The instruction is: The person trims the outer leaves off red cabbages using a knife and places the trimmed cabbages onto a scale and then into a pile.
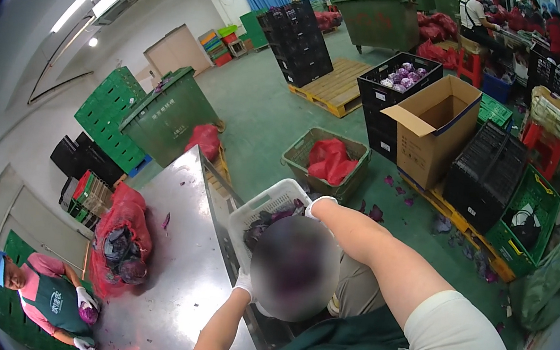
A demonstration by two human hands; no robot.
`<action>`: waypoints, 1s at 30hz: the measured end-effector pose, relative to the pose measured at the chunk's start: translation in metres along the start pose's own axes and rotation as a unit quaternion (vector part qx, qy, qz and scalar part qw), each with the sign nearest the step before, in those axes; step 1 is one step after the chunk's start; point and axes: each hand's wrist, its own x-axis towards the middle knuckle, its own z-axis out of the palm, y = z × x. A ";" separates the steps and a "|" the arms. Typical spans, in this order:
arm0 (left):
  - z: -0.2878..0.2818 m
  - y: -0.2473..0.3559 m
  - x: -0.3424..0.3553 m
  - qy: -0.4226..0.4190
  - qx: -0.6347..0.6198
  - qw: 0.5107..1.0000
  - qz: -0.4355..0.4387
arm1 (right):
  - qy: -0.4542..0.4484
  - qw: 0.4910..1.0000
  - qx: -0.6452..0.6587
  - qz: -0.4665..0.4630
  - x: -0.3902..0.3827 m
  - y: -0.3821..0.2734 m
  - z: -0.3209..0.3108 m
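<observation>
A white plastic basket (241,220) with dark purple cabbage leaves (260,230) in it is held in front of my body, beside the steel table's edge. My left hand (244,282), in a white glove, grips its near left side. My right hand (318,206), also gloved, is closed on the rim at the far right corner. A round blurred patch covers much of the basket's near part, so what lies there cannot be made out. The fingers of both hands show only in part.
On the steel table (178,232) lies a red mesh sack (103,241) of purple cabbages. At left a co-worker (52,297) holds a cabbage. Beyond the basket stand a green crate (296,155) with a red bag, an open cardboard box (406,145) and black crates (483,172).
</observation>
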 end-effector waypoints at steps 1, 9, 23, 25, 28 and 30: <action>0.010 -0.008 -0.004 -0.044 0.022 0.999 -0.012 | 0.029 1.000 -0.004 -0.010 -0.009 -0.016 -0.004; 0.078 -0.026 0.016 -0.122 -0.011 0.992 0.003 | 0.118 0.993 -0.022 -0.015 -0.027 -0.051 -0.004; 0.050 -0.013 -0.014 -0.103 0.006 0.995 0.011 | 0.044 0.998 -0.014 -0.031 -0.003 -0.053 -0.007; 0.048 -0.011 -0.019 -0.093 0.006 0.996 0.007 | 0.039 0.999 -0.016 -0.033 -0.002 -0.055 -0.008; 0.046 -0.008 -0.022 -0.071 -0.003 0.997 -0.013 | 0.033 0.999 -0.018 -0.031 -0.002 -0.056 -0.008; 0.049 -0.008 -0.021 -0.055 -0.011 0.998 -0.030 | 0.028 0.999 -0.019 -0.029 -0.002 -0.056 -0.007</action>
